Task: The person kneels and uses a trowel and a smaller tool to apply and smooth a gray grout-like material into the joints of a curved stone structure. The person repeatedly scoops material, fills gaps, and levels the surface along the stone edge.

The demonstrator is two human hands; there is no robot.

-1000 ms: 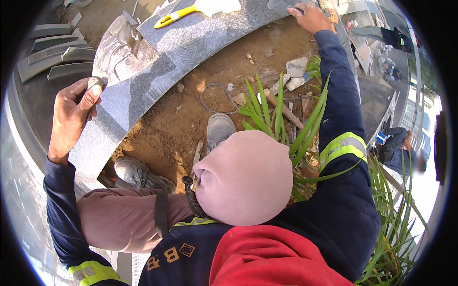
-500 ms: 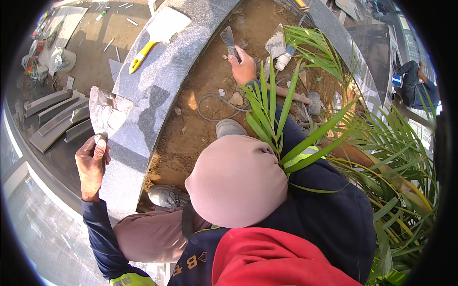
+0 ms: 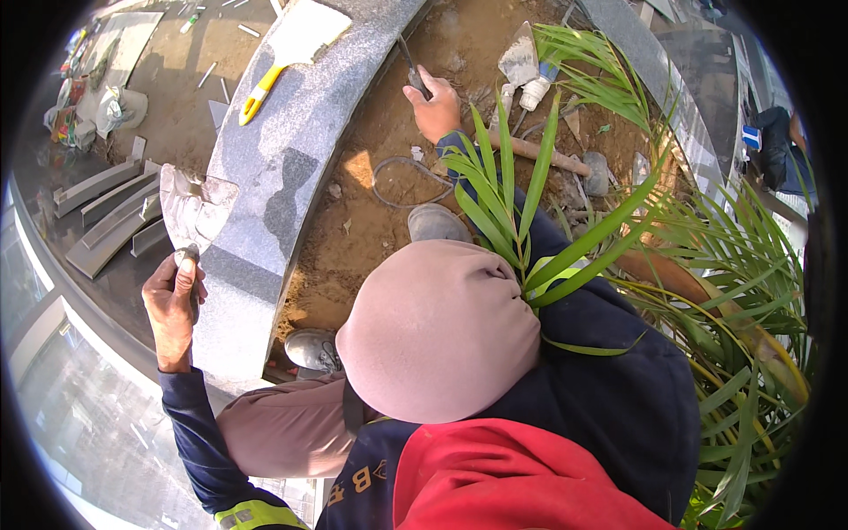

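My left hand (image 3: pixel 174 305) is closed on the handle of a wide scraper (image 3: pixel 196 212), whose plaster-smeared blade lies over the left edge of a grey granite slab (image 3: pixel 238 314). My right hand (image 3: pixel 435 108) reaches down over the dirt beside the slab, gripping a narrow putty knife (image 3: pixel 411 64). A wide brush (image 3: pixel 302 35) with a yellow handle lies on the slab. Right of my right hand are a plaster-coated trowel (image 3: pixel 517 62), a white container (image 3: pixel 536 93) and a wooden-handled mallet (image 3: pixel 594 174).
Palm fronds (image 3: pixel 742 371) hang over my right side. Curved metal pieces (image 3: pixel 115 221) lie on the left, with buckets and bags (image 3: pixel 119 110) beyond. A cable loop (image 3: pixel 397 181) lies on the soil (image 3: pixel 344 247). Another person (image 3: pixel 777 150) is at the far right.
My right hand has left the far slab edge, moved down to the soil and closed on the putty knife. The view has turned; my left hand still grips the scraper.
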